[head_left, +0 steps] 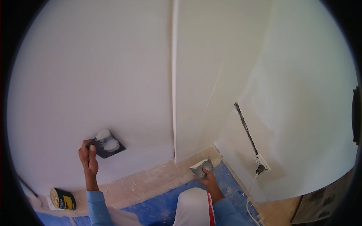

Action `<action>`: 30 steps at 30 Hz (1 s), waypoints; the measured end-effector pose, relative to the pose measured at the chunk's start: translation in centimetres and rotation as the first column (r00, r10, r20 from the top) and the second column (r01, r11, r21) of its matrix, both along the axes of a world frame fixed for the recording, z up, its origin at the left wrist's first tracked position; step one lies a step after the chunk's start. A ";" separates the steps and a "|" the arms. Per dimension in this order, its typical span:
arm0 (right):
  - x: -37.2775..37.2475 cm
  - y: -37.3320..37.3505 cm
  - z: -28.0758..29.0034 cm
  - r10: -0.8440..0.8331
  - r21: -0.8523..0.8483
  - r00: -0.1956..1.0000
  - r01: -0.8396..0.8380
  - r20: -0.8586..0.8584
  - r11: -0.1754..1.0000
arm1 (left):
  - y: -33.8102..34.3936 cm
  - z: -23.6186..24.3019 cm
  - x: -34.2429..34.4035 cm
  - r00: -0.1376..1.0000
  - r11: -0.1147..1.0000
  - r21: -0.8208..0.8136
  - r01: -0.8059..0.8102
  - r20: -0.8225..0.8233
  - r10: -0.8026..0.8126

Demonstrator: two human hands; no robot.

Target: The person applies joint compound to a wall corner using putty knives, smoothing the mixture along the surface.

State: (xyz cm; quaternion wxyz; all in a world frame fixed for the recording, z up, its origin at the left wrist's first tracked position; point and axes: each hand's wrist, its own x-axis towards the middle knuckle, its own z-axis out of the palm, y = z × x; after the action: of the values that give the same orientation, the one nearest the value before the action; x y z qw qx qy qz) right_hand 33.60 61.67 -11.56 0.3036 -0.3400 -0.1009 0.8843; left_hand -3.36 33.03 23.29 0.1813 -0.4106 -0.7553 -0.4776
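Observation:
My left hand (89, 156) is raised at the left wall, its fingers closed on the edge of a dark square putty spreader (120, 148). White filler (110, 144) lies in smears and a lump over the spreader's face. Low and to the right, my right hand (206, 177) grips a flat, pale and grey putty scraper (198, 164). A grey rounded part shows on it under the fingers; whether this is a handle or filler I cannot tell. The scraper is over the tiled ledge, near the corner.
A dark and yellow tin (63, 199) stands at the lower left. A white vertical strip (174, 83) runs down the wall. On the right wall, a dark groove (246, 128) leads to a socket (263, 162) with a black plug and white cable (249, 196). Blue sheeting (156, 203) covers the floor.

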 end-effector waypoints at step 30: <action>-7.9 8.8 -5.7 -0.077 -0.015 0.950 0.086 0.303 0.996 | -0.4 -3.4 -0.9 0.992 0.994 -0.052 -0.100 -0.080 0.096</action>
State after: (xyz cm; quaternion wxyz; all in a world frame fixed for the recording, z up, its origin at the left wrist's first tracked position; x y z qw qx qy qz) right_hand 25.67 70.45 -17.27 0.3158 -0.4795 -0.1195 0.8100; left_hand -4.25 32.62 19.87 0.2221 -0.3960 -0.7800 -0.4306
